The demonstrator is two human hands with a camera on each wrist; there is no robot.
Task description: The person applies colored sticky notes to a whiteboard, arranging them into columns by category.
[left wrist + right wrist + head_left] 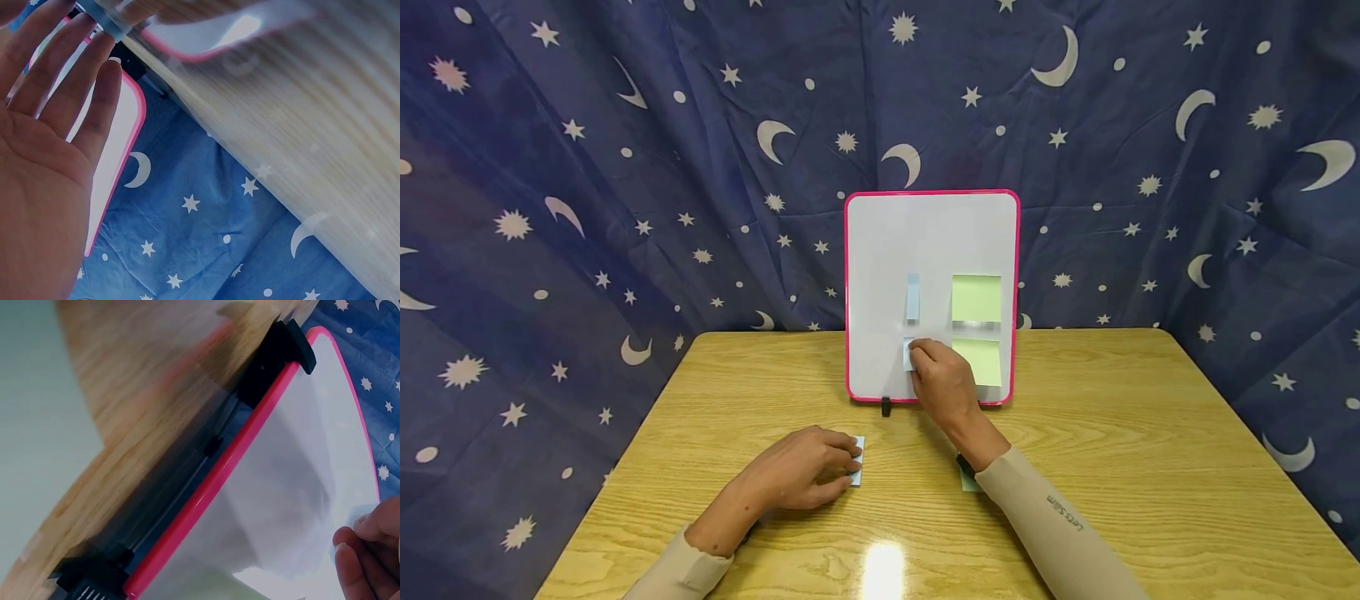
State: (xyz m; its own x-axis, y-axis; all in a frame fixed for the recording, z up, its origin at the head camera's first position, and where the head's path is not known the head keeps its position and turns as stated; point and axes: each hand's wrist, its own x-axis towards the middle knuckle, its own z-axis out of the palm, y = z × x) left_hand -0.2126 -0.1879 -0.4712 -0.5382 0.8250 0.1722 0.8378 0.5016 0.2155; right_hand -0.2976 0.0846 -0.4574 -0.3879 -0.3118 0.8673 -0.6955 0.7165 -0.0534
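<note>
Up against the whiteboard (887,233), my right hand (943,379) pinches a small light blue sticky note (907,360) between thumb and fingertips. Part of that note is hidden behind the fingers. Directly above it, a narrow blue sticky note (913,297) is stuck on the board. My left hand (808,468) lies low over the table, palm down, its spread fingers on a blue sticky note pad (860,442). In the left wrist view the fingers look loosely extended, with the blue pad (105,17) at their tips.
Two green sticky notes, an upper one (976,298) and a lower one (983,362), are on the board's right side. Black clips (278,359) hold its pink frame upright. A green pad (970,483) lies under my right forearm. Behind the wooden table (760,375) hangs a starry curtain (715,167).
</note>
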